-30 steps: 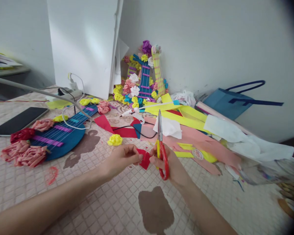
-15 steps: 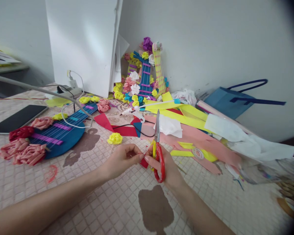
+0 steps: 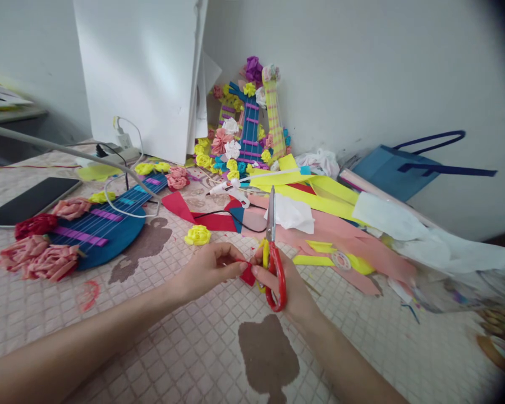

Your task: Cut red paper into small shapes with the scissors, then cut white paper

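Observation:
Between the fingertips of my left hand (image 3: 212,273) and my right hand (image 3: 288,280) is a small piece of red fabric or paper (image 3: 248,275). Both hands pinch it, the left from its left edge. A pair of scissors (image 3: 277,275) with red and yellow handles also rests in my right hand, its blades pointing up and away. Just beyond my left hand a yellow flower (image 3: 197,235) lies on the table. Behind the hands, a red strip (image 3: 216,223) stretches across the tabletop.
A blue guitar-shaped craft (image 3: 113,230) with flowers lies left, beside a dark tablet (image 3: 29,201). A glue gun (image 3: 231,189) and yellow strips (image 3: 328,196) lie behind the hands. Further right are pink strips (image 3: 362,252), a tape roll (image 3: 340,260) and a blue bag (image 3: 398,171).
More of the red piece shows between my fingertips, and the fingers have shifted slightly. The scissors have tilted a little in my right hand.

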`<state>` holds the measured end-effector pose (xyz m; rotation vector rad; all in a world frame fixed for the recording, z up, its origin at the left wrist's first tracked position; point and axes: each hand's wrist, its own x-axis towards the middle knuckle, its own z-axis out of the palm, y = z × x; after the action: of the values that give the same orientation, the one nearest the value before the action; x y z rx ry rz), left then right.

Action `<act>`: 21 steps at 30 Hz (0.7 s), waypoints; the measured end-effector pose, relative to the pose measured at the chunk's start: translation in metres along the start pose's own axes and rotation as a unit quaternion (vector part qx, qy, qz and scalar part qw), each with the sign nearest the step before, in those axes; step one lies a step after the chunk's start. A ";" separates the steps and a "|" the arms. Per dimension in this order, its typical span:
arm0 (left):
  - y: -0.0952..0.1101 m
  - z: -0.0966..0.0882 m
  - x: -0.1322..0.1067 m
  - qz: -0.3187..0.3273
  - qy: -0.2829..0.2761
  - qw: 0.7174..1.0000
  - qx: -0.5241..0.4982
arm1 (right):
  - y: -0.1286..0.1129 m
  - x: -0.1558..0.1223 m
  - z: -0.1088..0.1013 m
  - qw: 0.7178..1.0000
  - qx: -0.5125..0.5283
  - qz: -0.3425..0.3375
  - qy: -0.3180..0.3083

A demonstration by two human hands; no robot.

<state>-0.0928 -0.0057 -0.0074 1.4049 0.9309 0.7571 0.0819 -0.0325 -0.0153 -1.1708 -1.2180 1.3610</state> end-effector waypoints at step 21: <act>0.001 -0.001 0.000 -0.015 0.012 1.000 0.014 | -0.004 0.000 0.006 1.000 -0.009 -0.008 0.003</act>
<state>-0.0935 -0.0052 -0.0060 1.4063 0.9830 0.7413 0.0760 -0.0331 -0.0106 -1.1742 -1.2348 1.3375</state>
